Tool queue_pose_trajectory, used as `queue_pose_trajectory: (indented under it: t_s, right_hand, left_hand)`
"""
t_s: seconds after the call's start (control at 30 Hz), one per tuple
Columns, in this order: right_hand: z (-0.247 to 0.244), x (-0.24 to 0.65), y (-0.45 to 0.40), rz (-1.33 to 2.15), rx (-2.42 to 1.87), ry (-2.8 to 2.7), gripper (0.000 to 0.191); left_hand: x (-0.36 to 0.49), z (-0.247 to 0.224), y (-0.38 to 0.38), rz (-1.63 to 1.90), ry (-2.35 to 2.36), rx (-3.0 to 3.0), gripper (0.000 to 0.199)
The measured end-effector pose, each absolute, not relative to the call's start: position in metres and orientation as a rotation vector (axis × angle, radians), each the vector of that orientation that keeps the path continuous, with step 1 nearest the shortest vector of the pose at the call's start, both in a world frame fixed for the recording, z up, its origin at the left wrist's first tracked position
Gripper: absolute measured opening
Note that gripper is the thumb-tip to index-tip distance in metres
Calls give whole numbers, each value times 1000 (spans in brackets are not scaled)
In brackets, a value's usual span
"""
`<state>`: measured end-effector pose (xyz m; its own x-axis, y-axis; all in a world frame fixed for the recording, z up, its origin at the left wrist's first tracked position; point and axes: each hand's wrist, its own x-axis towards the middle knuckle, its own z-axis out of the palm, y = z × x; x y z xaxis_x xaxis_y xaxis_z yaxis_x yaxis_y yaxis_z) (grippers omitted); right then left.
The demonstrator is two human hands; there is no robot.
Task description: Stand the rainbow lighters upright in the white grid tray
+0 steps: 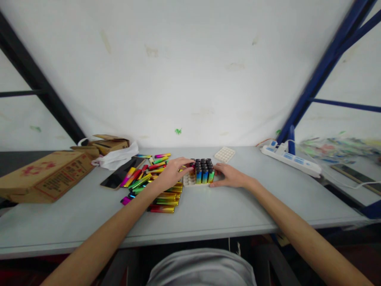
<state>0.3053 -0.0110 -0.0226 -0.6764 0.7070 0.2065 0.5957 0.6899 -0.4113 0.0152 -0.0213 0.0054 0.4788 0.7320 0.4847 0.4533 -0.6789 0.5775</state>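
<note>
A white tray with round pockets lies in the middle of the table, and several cigarette lighters with black tops and blue, green and yellow bodies stand upright in it. At the tray's left side, my left hand is closed on a dark red lighter, held upright over the pockets. My right hand grips the tray's right side, thumb at the near corner and fingers against the standing lighters. A loose pile of shiny lighters in gold, red, green and purple lies under and beside my left forearm.
Behind the tray lies a second white tray. On the left are a dark phone-like slab, a white plastic bag and cardboard boxes. A power strip with cables runs along the right, near a blue metal frame.
</note>
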Motion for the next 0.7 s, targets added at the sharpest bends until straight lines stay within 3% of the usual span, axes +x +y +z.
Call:
queue_pose_trajectory:
  t_s: [0.1,0.23,0.3,0.4,0.57,0.7]
  right_hand:
    - [-22,305,-12,442,-1027,-2551,59]
    - [-21,305,-12,443,-1031,-2554,59]
    - [-21,305,-12,458,-1034,-2554,59]
    - [-21,306,-12,462,-1037,-2553,58]
    - [-22,306,-11,442,-1038,-2561,55]
    - [-22,305,-12,459,-1035,-2553,58]
  left_hand:
    - [16,2,-20,1035,998,2348,33]
    - [15,2,-22,1073,1067,2213,59]
    - [10,7,-21,1114,1090,2220,53]
    - [-5,13,-11,1172,1189,2313,23]
    - [-37,9,17,973,1500,2476,25]
    - [-50,2,23,802,1483,2484,27]
